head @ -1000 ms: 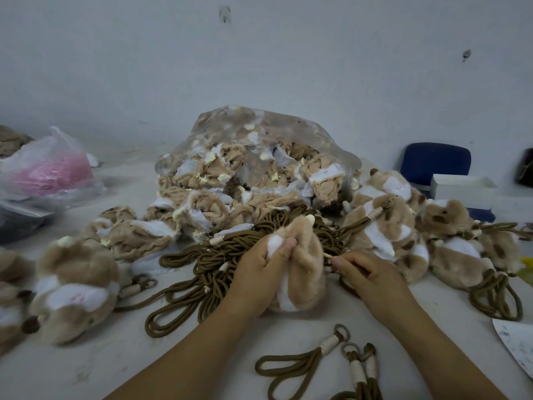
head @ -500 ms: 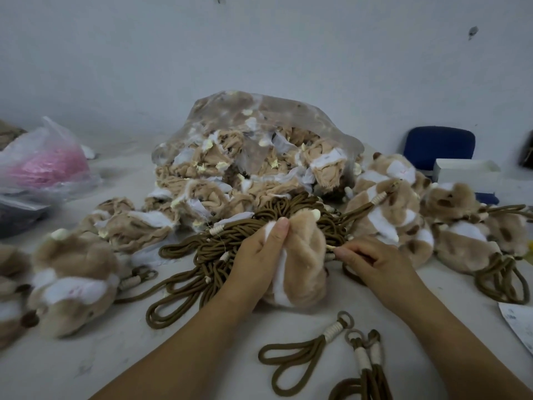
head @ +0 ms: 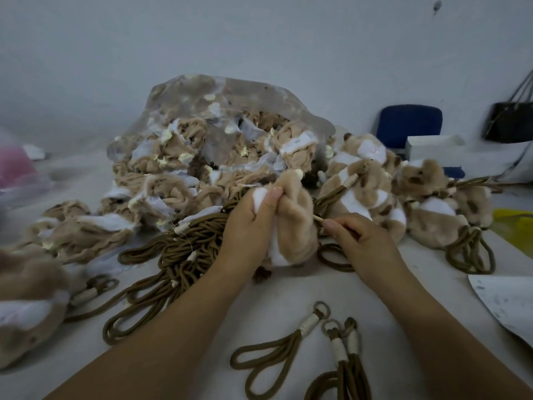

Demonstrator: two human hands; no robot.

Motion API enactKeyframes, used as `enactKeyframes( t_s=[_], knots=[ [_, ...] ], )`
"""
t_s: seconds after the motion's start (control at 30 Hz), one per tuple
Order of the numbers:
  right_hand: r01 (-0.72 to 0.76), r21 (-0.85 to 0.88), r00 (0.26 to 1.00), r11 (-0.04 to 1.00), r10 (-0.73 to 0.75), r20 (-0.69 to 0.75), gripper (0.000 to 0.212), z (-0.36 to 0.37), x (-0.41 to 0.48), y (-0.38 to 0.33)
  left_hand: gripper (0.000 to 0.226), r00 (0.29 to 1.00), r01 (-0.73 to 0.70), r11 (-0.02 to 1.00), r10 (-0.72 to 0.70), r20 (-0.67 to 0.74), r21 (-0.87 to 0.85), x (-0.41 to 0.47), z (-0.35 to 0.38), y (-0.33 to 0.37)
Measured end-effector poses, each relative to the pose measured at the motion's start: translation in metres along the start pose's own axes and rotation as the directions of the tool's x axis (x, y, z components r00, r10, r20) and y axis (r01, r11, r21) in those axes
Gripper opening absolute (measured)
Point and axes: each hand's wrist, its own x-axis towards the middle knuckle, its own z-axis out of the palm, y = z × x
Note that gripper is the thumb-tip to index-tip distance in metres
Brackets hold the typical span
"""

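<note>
Two hands: a left hand (head: 248, 226) and a right hand (head: 362, 241). Between them, one plush toy (head: 294, 226) and one thin pale stick (head: 317, 218). Near, three loose cord loops (head: 308, 321); the cord heap (head: 178, 252) at left defies counting. Far, one clear bag (head: 202, 99). Right: at least four stuffed toys (head: 372, 197), one blue chair (head: 408, 125), one white box (head: 435, 151), one dark handbag (head: 510, 122).

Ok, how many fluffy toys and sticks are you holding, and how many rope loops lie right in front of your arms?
Fluffy toys held: 1
Sticks held: 1
Rope loops in front of the arms: 3
Total: 5
</note>
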Motion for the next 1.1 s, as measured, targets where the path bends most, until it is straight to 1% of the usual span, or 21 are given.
enactKeyframes(
  t_s=[0.07, 0.2, 0.3, 0.37, 0.47, 0.53, 0.6, 0.67, 0.77, 0.8, 0.87, 0.97, 1.03, 1.1],
  knots=[
    [0.002, -0.059, 1.0, 0.998, -0.003, -0.009, 0.02, -0.002, 0.002, 0.006, 0.028, 1.0, -0.016, 1.0, 0.016, 0.018, 0.015, -0.001, 0.004, -0.007],
    [0.031, -0.067, 0.999, 0.997, -0.032, -0.006, 0.023, -0.002, 0.002, 0.005, 0.022, 0.997, -0.017, 0.996, 0.01, 0.08, 0.083, -0.006, 0.007, -0.018],
    [0.045, -0.078, 0.998, 0.996, -0.041, 0.052, 0.019, -0.007, 0.003, 0.0, 0.021, 0.991, -0.069, 0.99, 0.053, 0.126, 0.124, -0.005, 0.005, -0.019],
    [0.039, -0.096, 0.995, 0.995, -0.03, 0.095, 0.018, -0.011, 0.003, -0.002, 0.029, 0.983, -0.104, 0.987, 0.083, 0.164, 0.121, -0.007, 0.004, -0.02],
    [0.041, -0.107, 0.992, 0.993, -0.028, 0.126, 0.032, -0.017, 0.003, -0.005, 0.04, 0.971, -0.145, 0.986, 0.125, 0.205, 0.085, -0.011, 0.002, -0.02],
    [0.037, -0.117, 0.99, 0.992, -0.02, 0.138, 0.034, -0.017, 0.003, -0.007, 0.045, 0.968, -0.159, 0.987, 0.148, 0.202, 0.039, -0.013, 0.0, -0.02],
    [0.033, -0.13, 0.99, 0.991, -0.015, 0.14, 0.022, -0.015, 0.004, -0.007, 0.053, 0.969, -0.155, 0.988, 0.149, 0.196, 0.017, -0.013, -0.001, -0.021],
    [0.034, -0.12, 0.991, 0.992, -0.019, 0.129, 0.006, -0.014, 0.004, -0.006, 0.052, 0.969, -0.165, 0.986, 0.155, 0.193, 0.037, -0.012, 0.0, -0.022],
    [0.025, -0.075, 0.991, 0.997, -0.015, 0.134, 0.004, -0.013, 0.003, -0.008, 0.056, 0.964, -0.191, 0.977, 0.169, 0.206, 0.092, -0.009, 0.002, -0.023],
    [0.021, -0.065, 0.99, 0.998, -0.011, 0.139, 0.007, -0.013, 0.003, -0.01, 0.058, 0.962, -0.193, 0.976, 0.168, 0.213, 0.101, -0.008, 0.002, -0.023],
    [0.014, -0.061, 0.989, 0.998, -0.005, 0.149, 0.015, -0.012, 0.003, -0.011, 0.052, 0.961, -0.192, 0.978, 0.17, 0.217, 0.08, -0.01, 0.002, -0.023],
    [0.012, -0.055, 0.986, 0.998, -0.002, 0.169, 0.017, -0.01, 0.002, -0.011, 0.041, 0.962, -0.189, 0.981, 0.175, 0.209, 0.047, -0.013, 0.003, -0.022],
    [0.004, -0.015, 0.984, 1.0, -0.001, 0.178, 0.021, -0.007, 0.001, -0.01, 0.039, 0.964, -0.194, 0.981, 0.186, 0.191, 0.025, -0.016, 0.002, -0.022],
    [0.002, 0.026, 0.985, 1.0, -0.007, 0.174, 0.029, -0.005, 0.001, -0.009, 0.035, 0.966, -0.194, 0.981, 0.19, 0.177, 0.006, -0.017, 0.003, -0.02]
  ],
)
